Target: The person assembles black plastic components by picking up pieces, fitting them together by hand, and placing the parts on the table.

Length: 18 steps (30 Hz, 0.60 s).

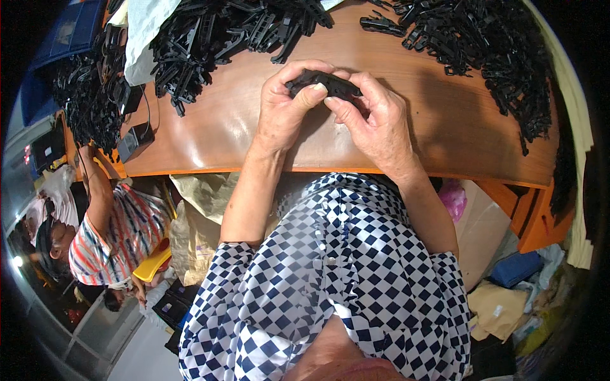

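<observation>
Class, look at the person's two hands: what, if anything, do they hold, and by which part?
A long black piece: the left hand grips it toward its left end, the right hand toward its right end.

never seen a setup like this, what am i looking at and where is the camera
There is no machine: these are a person's bare left hand and right hand. The one picture comes from a fisheye camera worn on the head, looking down, so straight edges bend. Both hands hold a black part over a brown table. On it lie a left heap of black pieces and a right heap. A co-worker in a striped top is off to the left.
</observation>
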### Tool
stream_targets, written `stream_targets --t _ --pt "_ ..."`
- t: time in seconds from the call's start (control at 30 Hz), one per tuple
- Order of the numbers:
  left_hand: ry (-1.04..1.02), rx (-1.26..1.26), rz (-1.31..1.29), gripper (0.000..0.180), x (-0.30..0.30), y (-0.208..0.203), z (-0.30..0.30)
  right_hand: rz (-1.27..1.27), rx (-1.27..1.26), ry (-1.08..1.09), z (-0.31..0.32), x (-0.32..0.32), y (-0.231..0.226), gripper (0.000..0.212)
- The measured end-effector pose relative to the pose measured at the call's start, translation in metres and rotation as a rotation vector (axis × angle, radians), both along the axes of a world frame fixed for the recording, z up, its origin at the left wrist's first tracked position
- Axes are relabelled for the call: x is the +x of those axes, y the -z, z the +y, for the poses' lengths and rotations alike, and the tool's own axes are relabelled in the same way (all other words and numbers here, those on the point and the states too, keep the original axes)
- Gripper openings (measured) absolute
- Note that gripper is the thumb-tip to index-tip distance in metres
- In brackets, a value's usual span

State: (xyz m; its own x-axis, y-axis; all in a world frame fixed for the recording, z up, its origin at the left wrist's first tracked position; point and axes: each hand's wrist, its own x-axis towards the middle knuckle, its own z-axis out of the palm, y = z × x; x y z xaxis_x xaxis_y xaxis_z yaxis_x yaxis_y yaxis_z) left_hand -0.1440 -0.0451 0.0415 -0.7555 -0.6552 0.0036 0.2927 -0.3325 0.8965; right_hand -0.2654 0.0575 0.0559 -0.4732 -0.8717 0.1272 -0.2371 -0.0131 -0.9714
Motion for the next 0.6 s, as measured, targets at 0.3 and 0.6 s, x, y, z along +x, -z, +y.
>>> stream_targets --t 0.3,0.6 --pt "0.046 0.248 0.067 0.033 -0.003 -0.001 0.007 0.105 0.031 0.015 0.005 0.002 0.000 0.028" --pt "-0.043 -0.060 -0.408 0.030 0.113 -0.026 0.017 0.247 0.238 -0.211 0.000 -0.034 0.002 0.022"
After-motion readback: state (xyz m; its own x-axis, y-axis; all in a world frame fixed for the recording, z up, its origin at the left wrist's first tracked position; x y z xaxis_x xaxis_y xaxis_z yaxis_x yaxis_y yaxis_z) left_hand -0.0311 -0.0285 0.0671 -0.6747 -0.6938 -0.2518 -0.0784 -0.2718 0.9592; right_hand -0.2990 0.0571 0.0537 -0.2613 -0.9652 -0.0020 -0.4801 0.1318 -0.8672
